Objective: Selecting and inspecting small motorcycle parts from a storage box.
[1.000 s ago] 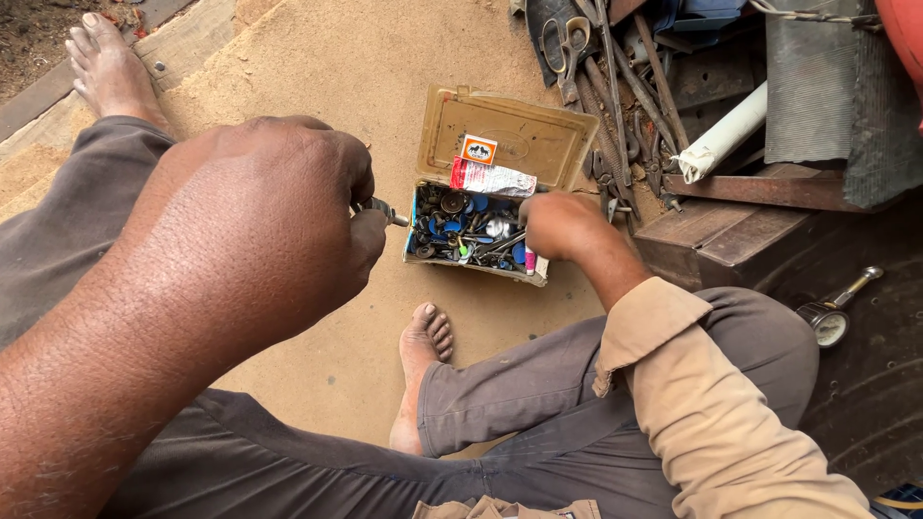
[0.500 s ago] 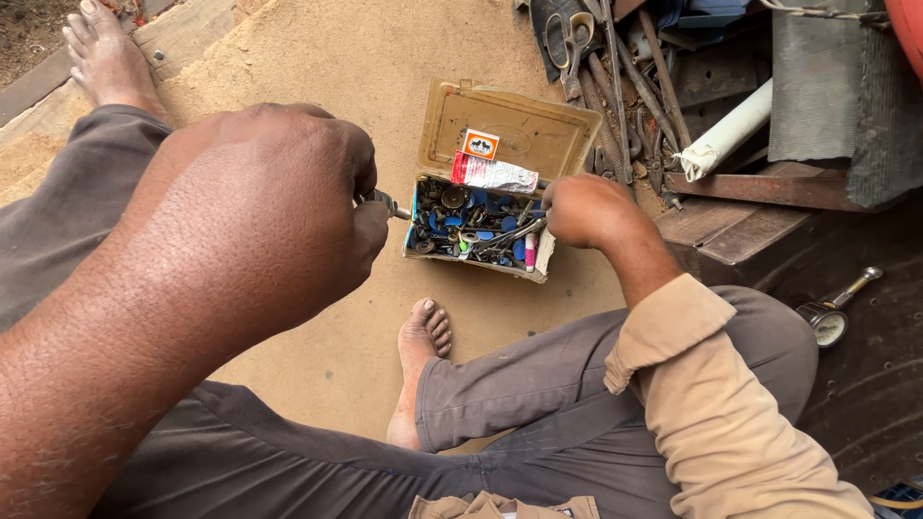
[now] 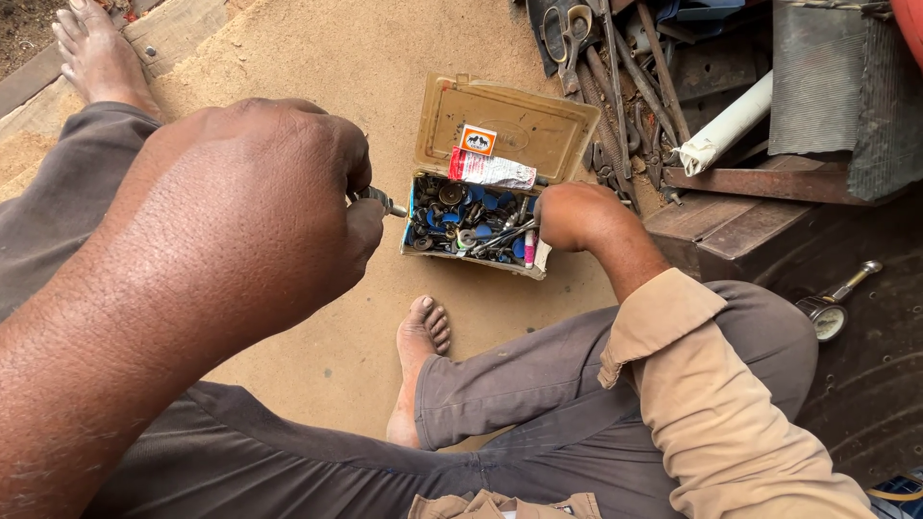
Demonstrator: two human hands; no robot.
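Observation:
My left hand is raised close to the camera, fingers closed on a small metal bolt-like part that sticks out to the right. My right hand reaches into the right end of an open tan box, its fingers down among several small metal and blue parts. Whether it grips one of them is hidden. A red-and-white tube and a small orange packet lie against the box's raised lid.
The box sits on a sawdust-covered floor. My bare feet rest on it. Scissors, rods and other tools are piled at the top right with a white pipe. A round gauge lies at right.
My right hand has moved down into the box's right end. My left hand has stayed raised with the metal part.

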